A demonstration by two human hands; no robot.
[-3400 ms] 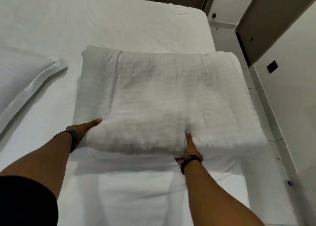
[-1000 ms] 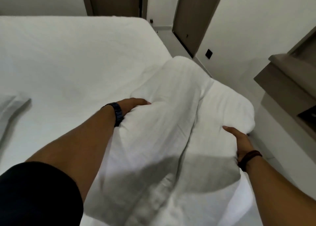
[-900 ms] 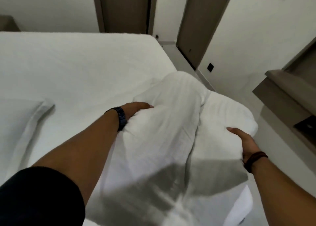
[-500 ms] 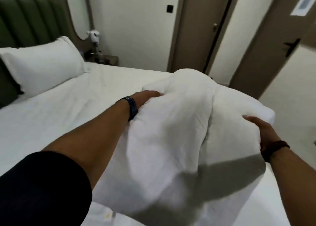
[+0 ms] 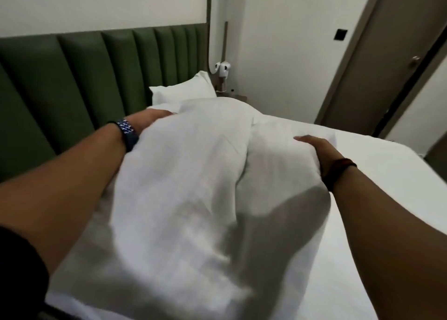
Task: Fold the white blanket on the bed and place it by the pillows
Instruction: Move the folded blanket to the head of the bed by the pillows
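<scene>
Carried the folded white blanket (image 5: pixel 193 198) up off the bed (image 5: pixel 377 186), a thick, soft, puffy bundle with faint woven stripes and a deep crease down the middle. Left hand (image 5: pixel 150 118) clamped over its far left edge, fingers curled into the fabric; right hand (image 5: pixel 319 150) cupped flat against the right side, fingers together. Held just in front of a plump white pillow (image 5: pixel 181 91) leaning on the green padded headboard (image 5: pixel 79 77). Smooth sheet underneath.
</scene>
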